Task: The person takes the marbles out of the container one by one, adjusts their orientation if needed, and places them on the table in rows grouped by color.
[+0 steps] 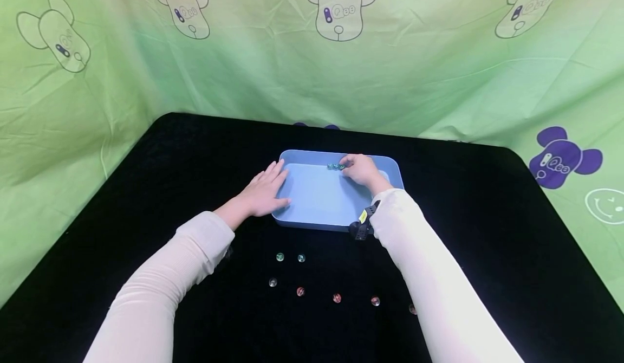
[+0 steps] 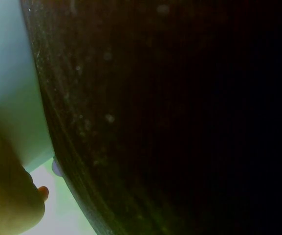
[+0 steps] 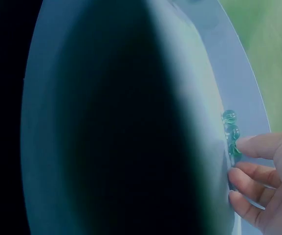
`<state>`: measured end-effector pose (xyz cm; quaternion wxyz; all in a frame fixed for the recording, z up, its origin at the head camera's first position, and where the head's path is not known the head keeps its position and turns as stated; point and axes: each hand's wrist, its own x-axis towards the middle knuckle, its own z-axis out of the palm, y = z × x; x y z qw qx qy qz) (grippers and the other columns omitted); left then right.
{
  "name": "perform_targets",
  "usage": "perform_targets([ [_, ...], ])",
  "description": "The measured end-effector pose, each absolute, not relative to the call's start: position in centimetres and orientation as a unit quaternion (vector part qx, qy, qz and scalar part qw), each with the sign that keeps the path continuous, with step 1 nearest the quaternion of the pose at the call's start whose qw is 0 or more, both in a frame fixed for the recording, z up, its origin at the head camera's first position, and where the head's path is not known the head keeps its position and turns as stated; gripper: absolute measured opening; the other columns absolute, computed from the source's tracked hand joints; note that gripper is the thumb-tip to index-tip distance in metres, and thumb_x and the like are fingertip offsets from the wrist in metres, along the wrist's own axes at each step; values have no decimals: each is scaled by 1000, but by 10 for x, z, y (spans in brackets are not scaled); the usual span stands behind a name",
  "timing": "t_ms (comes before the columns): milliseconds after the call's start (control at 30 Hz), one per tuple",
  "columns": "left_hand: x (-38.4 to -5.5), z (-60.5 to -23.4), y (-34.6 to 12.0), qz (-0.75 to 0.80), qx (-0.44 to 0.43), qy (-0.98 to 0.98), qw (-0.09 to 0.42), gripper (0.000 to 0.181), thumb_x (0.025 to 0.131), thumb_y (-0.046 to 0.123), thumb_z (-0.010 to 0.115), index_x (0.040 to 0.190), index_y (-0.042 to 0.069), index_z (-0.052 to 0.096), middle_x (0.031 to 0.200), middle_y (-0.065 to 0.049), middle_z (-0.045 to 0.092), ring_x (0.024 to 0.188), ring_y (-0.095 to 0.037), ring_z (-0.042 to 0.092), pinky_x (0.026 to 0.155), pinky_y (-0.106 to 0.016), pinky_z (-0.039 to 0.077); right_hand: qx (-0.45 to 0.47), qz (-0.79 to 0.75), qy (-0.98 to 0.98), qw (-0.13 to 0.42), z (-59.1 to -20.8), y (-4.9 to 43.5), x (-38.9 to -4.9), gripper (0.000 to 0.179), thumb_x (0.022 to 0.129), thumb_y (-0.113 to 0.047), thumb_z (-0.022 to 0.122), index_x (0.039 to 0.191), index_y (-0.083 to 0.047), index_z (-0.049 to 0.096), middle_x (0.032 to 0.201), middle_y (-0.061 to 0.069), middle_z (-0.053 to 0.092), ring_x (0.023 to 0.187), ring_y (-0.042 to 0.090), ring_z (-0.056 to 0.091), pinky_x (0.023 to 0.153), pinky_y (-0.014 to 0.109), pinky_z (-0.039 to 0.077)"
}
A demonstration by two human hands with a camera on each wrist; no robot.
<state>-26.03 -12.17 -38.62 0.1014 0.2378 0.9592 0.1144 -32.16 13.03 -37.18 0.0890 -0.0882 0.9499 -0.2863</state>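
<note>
A shallow blue tray (image 1: 312, 203) lies on the black table. Inside it, along the far wall, green glass marbles (image 1: 333, 166) sit in a short row. My right hand (image 1: 361, 169) reaches in over the tray and pinches the green marble (image 3: 235, 152) at the near end of that row, thumb on it and the other fingers curled close below. Two more green marbles (image 3: 230, 124) line up beside it against the wall. My left hand (image 1: 263, 192) rests on the tray's left rim with fingers straight and spread. The left wrist view is mostly dark.
In front of the tray, two green marbles (image 1: 290, 257), a clear marble (image 1: 273, 282) and several red marbles (image 1: 337, 298) lie on the black cloth. My right sleeve (image 1: 419, 244) partly covers the rightmost one. A green patterned curtain (image 1: 253, 70) surrounds the table's far side.
</note>
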Motion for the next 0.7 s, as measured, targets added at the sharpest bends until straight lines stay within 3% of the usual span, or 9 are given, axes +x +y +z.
perform_targets([
  [700, -260, -386, -122, 112, 240, 959, 100, 73, 85, 47, 43, 139, 7, 12, 143, -7, -8, 129, -23, -7, 101, -41, 6, -97, -275, 954, 68, -376, 132, -322, 17, 75, -1, 55, 92, 1, 59, 89, 16, 58, 85, 28, 50, 76, 37, 37],
])
